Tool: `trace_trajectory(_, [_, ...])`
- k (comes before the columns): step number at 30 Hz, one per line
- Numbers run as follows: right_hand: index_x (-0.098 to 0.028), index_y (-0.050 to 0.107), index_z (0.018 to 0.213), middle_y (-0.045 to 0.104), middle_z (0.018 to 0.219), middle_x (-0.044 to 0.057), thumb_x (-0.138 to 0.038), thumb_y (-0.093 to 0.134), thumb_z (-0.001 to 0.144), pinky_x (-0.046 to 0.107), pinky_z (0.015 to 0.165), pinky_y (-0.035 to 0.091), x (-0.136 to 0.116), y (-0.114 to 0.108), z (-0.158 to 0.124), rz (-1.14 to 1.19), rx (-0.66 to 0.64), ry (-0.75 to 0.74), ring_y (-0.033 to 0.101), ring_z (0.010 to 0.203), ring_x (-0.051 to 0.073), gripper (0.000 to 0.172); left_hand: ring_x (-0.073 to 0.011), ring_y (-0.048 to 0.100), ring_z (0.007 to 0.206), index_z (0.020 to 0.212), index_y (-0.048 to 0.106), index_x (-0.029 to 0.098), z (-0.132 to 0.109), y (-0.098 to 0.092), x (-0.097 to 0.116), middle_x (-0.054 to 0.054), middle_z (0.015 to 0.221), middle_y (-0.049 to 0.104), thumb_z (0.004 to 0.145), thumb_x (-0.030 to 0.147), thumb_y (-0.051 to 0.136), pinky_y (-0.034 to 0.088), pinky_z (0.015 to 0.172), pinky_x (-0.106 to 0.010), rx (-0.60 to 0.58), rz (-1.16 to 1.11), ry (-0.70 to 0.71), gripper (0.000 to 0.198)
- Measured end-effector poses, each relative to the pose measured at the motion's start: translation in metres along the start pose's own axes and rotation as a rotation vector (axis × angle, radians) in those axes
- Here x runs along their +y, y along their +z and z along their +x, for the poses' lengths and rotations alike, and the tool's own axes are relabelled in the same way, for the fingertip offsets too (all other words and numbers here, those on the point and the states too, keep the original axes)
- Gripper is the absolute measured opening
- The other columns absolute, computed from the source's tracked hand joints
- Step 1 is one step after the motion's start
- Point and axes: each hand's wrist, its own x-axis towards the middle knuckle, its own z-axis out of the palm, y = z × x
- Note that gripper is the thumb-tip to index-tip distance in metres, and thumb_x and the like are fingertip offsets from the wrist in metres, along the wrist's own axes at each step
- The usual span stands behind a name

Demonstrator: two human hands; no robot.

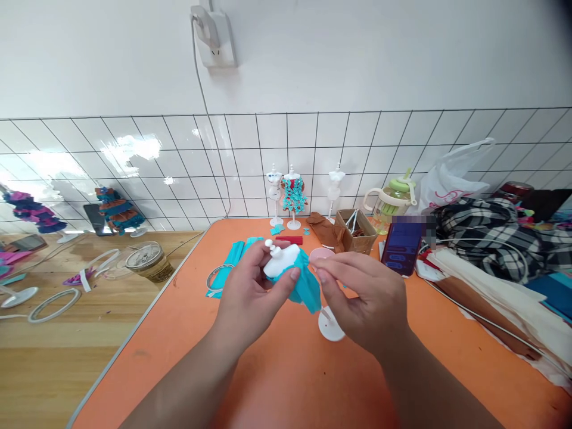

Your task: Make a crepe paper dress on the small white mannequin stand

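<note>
Over an orange tabletop [286,381], my left hand [243,298] clasps a tilted white mannequin [282,260] in turquoise cloth [308,290]; my right hand [369,298] pinches beside it, on what I can't tell.

I list 1 white wall socket [224,44], 1 upright phone [402,247], 1 green-lidded jug [394,201], 1 white plastic bag [449,183], black-and-white plaid cloth [491,229], and, leftward, 1 lidded cup [152,263].
</note>
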Motion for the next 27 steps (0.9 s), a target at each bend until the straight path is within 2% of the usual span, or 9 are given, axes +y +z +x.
trace_trajectory(3, [-0.020, 0.071, 0.101, 0.074, 0.090, 0.004, -0.019, 0.061, 0.084, 0.030, 0.072, 0.053, -0.002, 0.001, 0.000, -0.002, 0.079, 0.024, 0.067, 0.081, 0.017, 0.020, -0.0154, 0.064, 0.076, 0.114, 0.053, 0.023, 0.003, -0.003, 0.002, -0.005, 0.100, 0.065, 0.083, 0.036, 0.066, 0.051, 0.054, -0.021, 0.021, -0.016, -0.004, 0.036])
trace_trajectory(7, [-0.018, 0.070, 0.097, 0.073, 0.091, 0.008, -0.028, 0.064, 0.082, 0.035, 0.075, 0.052, -0.007, 0.011, -0.004, -0.012, 0.049, 0.005, 0.067, 0.084, 0.021, 0.018, -0.0146, 0.064, 0.082, 0.114, 0.053, 0.025, 0.004, -0.003, 0.003, -0.005, 0.108, 0.063, 0.084, 0.035, 0.066, 0.053, 0.059, -0.020, -0.021, -0.077, 0.010, 0.035])
trace_trajectory(11, [-0.020, 0.069, 0.089, 0.073, 0.084, 0.003, -0.019, 0.063, 0.084, 0.031, 0.072, 0.049, -0.007, 0.019, -0.007, -0.042, 0.054, 0.020, 0.066, 0.077, 0.017, 0.007, -0.0166, 0.063, 0.093, 0.119, 0.053, 0.025, 0.002, -0.001, 0.002, -0.006, 0.113, 0.061, 0.085, 0.035, 0.064, 0.055, 0.070, -0.023, -0.082, -0.107, -0.007, 0.036])
trace_trajectory(16, [-0.020, 0.069, 0.084, 0.072, 0.079, 0.001, -0.018, 0.061, 0.084, 0.029, 0.072, 0.049, -0.007, 0.016, -0.004, -0.010, 0.044, 0.076, 0.062, 0.072, 0.015, 0.008, -0.0169, 0.062, 0.098, 0.122, 0.052, 0.025, 0.000, -0.002, 0.003, -0.007, 0.119, 0.059, 0.089, 0.032, 0.059, 0.054, 0.077, -0.025, -0.140, -0.115, -0.003, 0.035])
trace_trajectory(19, [-0.020, 0.069, 0.084, 0.072, 0.078, 0.001, -0.020, 0.061, 0.083, 0.030, 0.072, 0.051, -0.008, 0.014, -0.003, 0.021, 0.043, 0.113, 0.062, 0.068, 0.014, 0.008, -0.0174, 0.062, 0.095, 0.120, 0.053, 0.024, -0.001, 0.000, 0.004, -0.007, 0.115, 0.061, 0.088, 0.031, 0.059, 0.054, 0.073, -0.024, -0.100, -0.106, -0.008, 0.033])
trace_trajectory(22, [-0.021, 0.069, 0.084, 0.072, 0.077, 0.000, -0.021, 0.062, 0.083, 0.028, 0.068, 0.051, -0.007, 0.015, -0.005, 0.025, 0.047, 0.158, 0.064, 0.067, 0.014, 0.007, -0.0186, 0.062, 0.095, 0.119, 0.052, 0.023, -0.002, 0.002, 0.004, -0.007, 0.108, 0.062, 0.087, 0.031, 0.061, 0.054, 0.072, -0.025, -0.108, -0.108, -0.013, 0.034])
trace_trajectory(27, [-0.023, 0.071, 0.084, 0.074, 0.078, 0.000, -0.019, 0.061, 0.085, 0.027, 0.065, 0.051, -0.007, 0.017, -0.007, 0.036, 0.021, 0.144, 0.067, 0.072, 0.015, 0.010, -0.0181, 0.061, 0.088, 0.113, 0.053, 0.023, -0.001, 0.003, 0.001, -0.005, 0.100, 0.063, 0.083, 0.030, 0.064, 0.053, 0.066, -0.025, -0.055, -0.033, -0.025, 0.033])
